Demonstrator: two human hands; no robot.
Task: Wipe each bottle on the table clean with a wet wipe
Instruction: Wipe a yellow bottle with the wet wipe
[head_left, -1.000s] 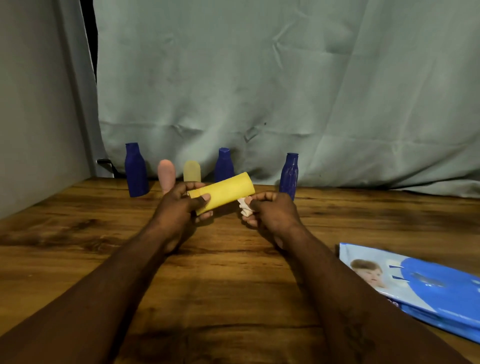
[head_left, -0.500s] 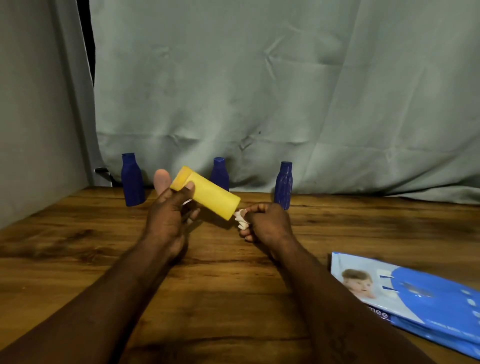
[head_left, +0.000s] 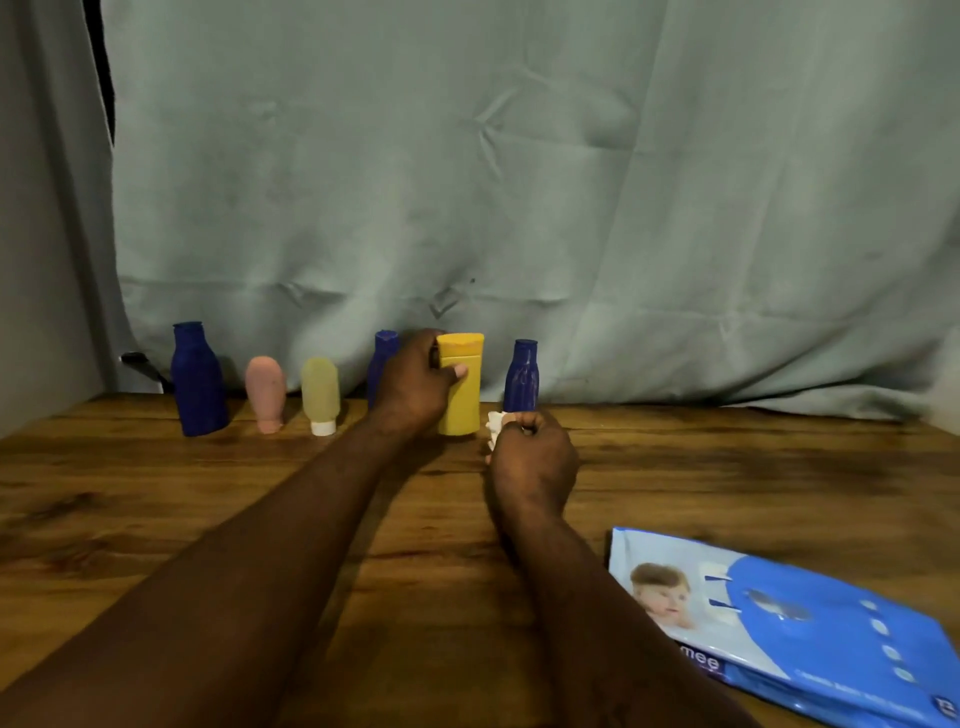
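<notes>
Gripping the yellow bottle (head_left: 460, 400) with the left hand (head_left: 413, 387), thumb across its front, upright with its base on the surface (head_left: 156, 493) at 12 o'clock. Pinching a scrunched wet wipe (head_left: 496, 422) in the curled right hand (head_left: 532, 460), just off the bottle's 4 o'clock. Spotting a blue bottle (head_left: 383, 356), pale tube (head_left: 320, 389), pink tube (head_left: 266, 392) and big blue bottle (head_left: 199, 382) lined up toward 10 o'clock, plus a slim blue bottle (head_left: 521, 376) at 1 and a wipes pack (head_left: 789, 629) at 4.

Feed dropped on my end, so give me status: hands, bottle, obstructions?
Left hand grips yellow bottle, upright on table. Right hand holds crumpled wipe beside it. Blue bottles close on both sides.
</notes>
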